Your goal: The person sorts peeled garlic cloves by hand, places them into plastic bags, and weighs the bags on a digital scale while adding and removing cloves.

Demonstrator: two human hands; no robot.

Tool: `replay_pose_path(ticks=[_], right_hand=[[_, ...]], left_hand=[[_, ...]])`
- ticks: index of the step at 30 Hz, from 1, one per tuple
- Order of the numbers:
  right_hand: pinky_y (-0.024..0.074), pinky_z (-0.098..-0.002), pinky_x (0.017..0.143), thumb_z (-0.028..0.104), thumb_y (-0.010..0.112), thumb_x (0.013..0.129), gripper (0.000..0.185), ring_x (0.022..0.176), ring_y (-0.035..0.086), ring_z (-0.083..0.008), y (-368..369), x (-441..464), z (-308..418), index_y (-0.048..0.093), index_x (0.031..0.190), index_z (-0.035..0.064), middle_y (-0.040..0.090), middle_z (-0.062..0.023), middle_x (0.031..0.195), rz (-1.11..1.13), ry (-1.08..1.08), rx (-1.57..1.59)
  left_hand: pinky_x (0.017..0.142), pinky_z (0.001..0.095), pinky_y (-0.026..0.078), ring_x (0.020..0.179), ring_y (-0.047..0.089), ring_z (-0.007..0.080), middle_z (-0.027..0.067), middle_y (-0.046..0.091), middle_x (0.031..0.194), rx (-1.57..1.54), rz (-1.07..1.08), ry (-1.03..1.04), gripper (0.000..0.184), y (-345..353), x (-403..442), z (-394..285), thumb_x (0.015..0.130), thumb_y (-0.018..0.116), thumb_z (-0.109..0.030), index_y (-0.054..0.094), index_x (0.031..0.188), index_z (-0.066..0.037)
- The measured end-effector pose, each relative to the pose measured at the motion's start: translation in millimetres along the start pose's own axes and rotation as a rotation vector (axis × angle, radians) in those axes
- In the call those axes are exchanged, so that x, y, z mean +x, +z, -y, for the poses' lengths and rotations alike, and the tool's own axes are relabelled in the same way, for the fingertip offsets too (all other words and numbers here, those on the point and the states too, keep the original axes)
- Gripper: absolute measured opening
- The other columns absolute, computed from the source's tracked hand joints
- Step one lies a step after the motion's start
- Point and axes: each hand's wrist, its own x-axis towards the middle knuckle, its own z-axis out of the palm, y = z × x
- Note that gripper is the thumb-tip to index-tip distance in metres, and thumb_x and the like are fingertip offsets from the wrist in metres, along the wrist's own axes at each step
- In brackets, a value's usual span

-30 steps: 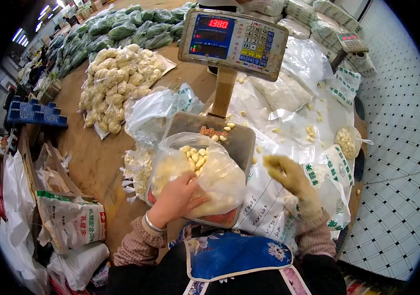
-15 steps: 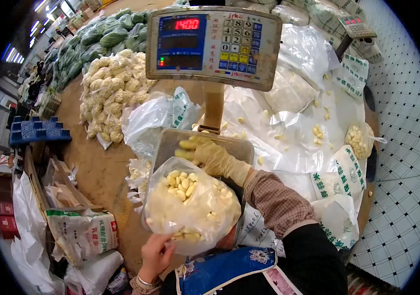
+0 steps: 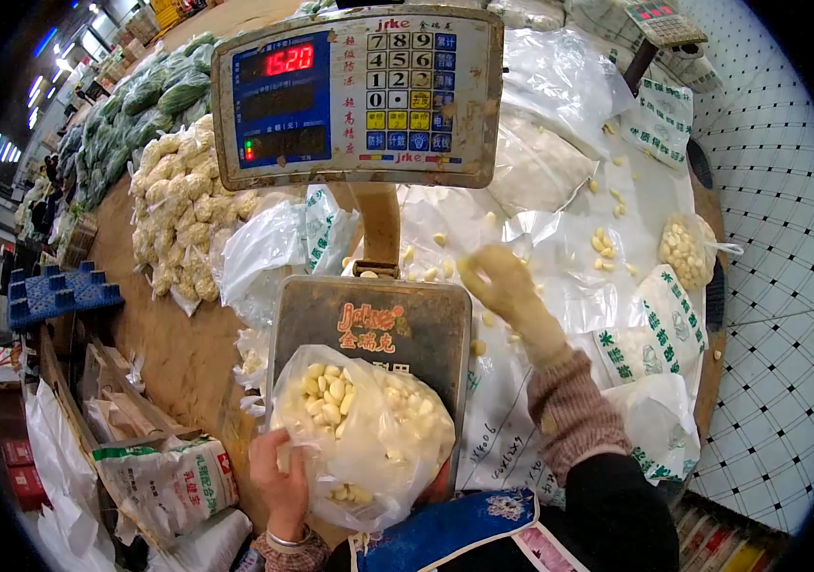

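A worker in a blue apron (image 3: 455, 534) weighs cloves (image 3: 329, 396) at a brown counter (image 3: 183, 386), the bag (image 3: 397, 448) that holds them sitting on the near part of the scale (image 3: 445, 305). Above it, the display (image 3: 359, 105) glows 1520 in red. The bare left hand (image 3: 279, 481), a bracelet (image 3: 288, 544) at its wrist, is at the bag's left edge, its fingers loosely bent with a gap by the thumb; whether they pinch the plastic cannot be told. The right hand (image 3: 512, 303), in a pale glove, is out past the far right corner of the scale's plate, over the white sheeting (image 3: 559, 257), where loose cloves lie scattered. Its fingers are curled toward the thumb; whether a clove is between them, or whether they touch the sheeting, cannot be made out. A tied bag (image 3: 686, 253) of cloves rests near the counter's right edge. Left of the display rises a heap of small filled bags (image 3: 173, 210), with green bundles (image 3: 154, 95) piled behind. A crumpled clear bag (image 3: 269, 250) lies just beyond the scale's far left corner, and a printed sack (image 3: 173, 481) stands at lower left. Black-dotted tiles (image 3: 769, 286) cover the floor at right.
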Motion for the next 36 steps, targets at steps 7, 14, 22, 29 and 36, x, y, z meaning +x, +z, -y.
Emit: replay_pose_path(ticks=[7,14,22,29,36], right_hand=[[0.0336,-0.0369,0.095,0.021,0.060,0.070,0.050,0.114,0.039,-0.0307,68.2,86.2,-16.8,0.047,0.118,0.0192,0.039,-0.0124,0.126,0.275,-0.406,-0.461],[0.0420,-0.0346,0.085,0.018,0.053,0.075,0.017,0.098,0.050,-0.0310,49.5,49.7,-43.5,0.063,0.085,0.0093,0.057,-0.0133,0.099,0.290,-0.334,-0.271],[0.0390,-0.0365,0.089,0.016,0.046,0.077,0.023,0.099,0.050,-0.0292,8.8,21.4,-28.0,0.060,0.094,0.0092,0.055,-0.0096,0.106,0.442,-0.392,-0.365],[0.0214,-0.0324,0.104,0.019,0.047,0.078,0.039,0.114,0.042,-0.0234,38.2,45.2,-30.8,0.047,0.117,0.0152,0.049,-0.0077,0.119,0.243,-0.712,-0.254],[0.0303,-0.0332,0.096,0.017,0.060,0.068,0.036,0.104,0.048,-0.0233,52.2,-0.5,-40.7,0.056,0.103,0.0126,0.055,-0.0059,0.109,0.040,-0.361,-0.104]], left_hand=[[0.070,0.0277,0.043,0.077,0.055,0.0201,0.0089,0.057,0.083,-0.538,-0.254,-0.127,0.016,-6.8,13.7,1.1,0.076,0.056,-0.002,0.055,0.091,0.004],[0.073,0.0274,0.046,0.078,0.057,0.0158,0.0069,0.059,0.091,-0.957,-0.570,-0.271,0.021,-18.2,48.9,-2.6,0.081,0.053,-0.009,0.054,0.096,0.005],[0.072,0.0247,0.046,0.078,0.056,0.0125,0.0061,0.058,0.091,-0.628,-0.425,0.113,0.022,-17.2,67.8,11.4,0.085,0.048,-0.011,0.052,0.100,0.004],[0.060,0.0191,0.040,0.071,0.049,0.0051,0.0018,0.055,0.082,-0.800,-0.164,-0.112,0.014,-18.2,68.4,-9.3,0.090,0.040,-0.007,0.050,0.089,0.001],[0.065,0.0192,0.040,0.072,0.049,0.0060,0.0021,0.055,0.083,-0.787,-0.138,-0.119,0.014,-14.2,63.0,-7.7,0.089,0.042,-0.008,0.051,0.090,0.002]])
